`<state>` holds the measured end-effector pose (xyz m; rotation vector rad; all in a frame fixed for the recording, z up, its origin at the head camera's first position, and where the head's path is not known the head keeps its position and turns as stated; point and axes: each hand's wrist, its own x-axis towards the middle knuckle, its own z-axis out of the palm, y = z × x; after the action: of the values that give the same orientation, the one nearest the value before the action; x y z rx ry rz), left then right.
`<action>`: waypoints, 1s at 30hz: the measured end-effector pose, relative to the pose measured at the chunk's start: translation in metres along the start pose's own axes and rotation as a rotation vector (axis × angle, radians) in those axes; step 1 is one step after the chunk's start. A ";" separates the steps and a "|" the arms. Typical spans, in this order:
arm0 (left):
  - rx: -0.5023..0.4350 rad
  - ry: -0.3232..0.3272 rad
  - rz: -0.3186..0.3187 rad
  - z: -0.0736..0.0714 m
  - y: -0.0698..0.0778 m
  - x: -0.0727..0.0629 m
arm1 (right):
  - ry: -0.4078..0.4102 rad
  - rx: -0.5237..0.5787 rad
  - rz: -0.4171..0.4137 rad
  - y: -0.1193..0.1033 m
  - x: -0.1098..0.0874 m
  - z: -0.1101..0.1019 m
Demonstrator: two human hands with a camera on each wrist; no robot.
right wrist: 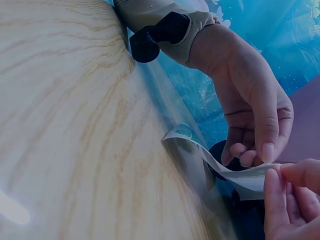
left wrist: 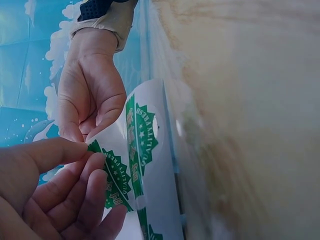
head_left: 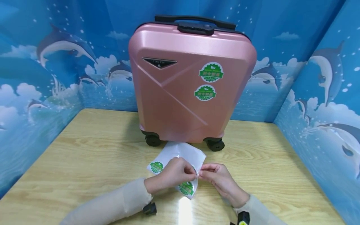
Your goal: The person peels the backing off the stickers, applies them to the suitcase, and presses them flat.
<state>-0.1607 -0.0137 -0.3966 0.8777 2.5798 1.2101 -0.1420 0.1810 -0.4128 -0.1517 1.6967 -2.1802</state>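
Note:
A white sheet of round green stickers lies on the table in front of the suitcase, its near part lifted and bent. My left hand pinches the sheet's right edge between thumb and index finger. Close beside it, my right hand pinches the same edge with thumb and fingertips. In the left wrist view, green stickers show on the curled sheet. The right wrist view has the sheet stretched toward both hands' fingertips. Whether a sticker's edge is lifted there cannot be made out.
Behind the sheet, a pink suitcase stands upright on black wheels, with two green round stickers on its upper right front. The wooden table is bordered by blue dolphin-print curtains.

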 end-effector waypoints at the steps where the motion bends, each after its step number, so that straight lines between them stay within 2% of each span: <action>1: 0.008 0.004 0.007 0.000 0.000 0.000 | 0.003 0.000 0.000 0.000 0.000 0.000; 12: 0.034 0.026 0.026 -0.001 0.000 -0.001 | -0.001 0.000 -0.004 -0.001 -0.001 0.001; 17: 0.080 0.068 0.051 -0.002 0.000 0.000 | 0.038 -0.022 0.003 -0.001 -0.001 0.001; 24: 0.086 0.118 0.021 -0.004 -0.001 0.000 | 0.092 -0.049 -0.006 -0.001 0.000 0.000; 30: 0.074 0.112 0.030 -0.006 -0.002 0.001 | 0.093 -0.051 -0.022 -0.001 0.001 -0.003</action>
<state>-0.1644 -0.0185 -0.3938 0.8894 2.7254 1.2122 -0.1439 0.1836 -0.4127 -0.0842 1.8097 -2.1924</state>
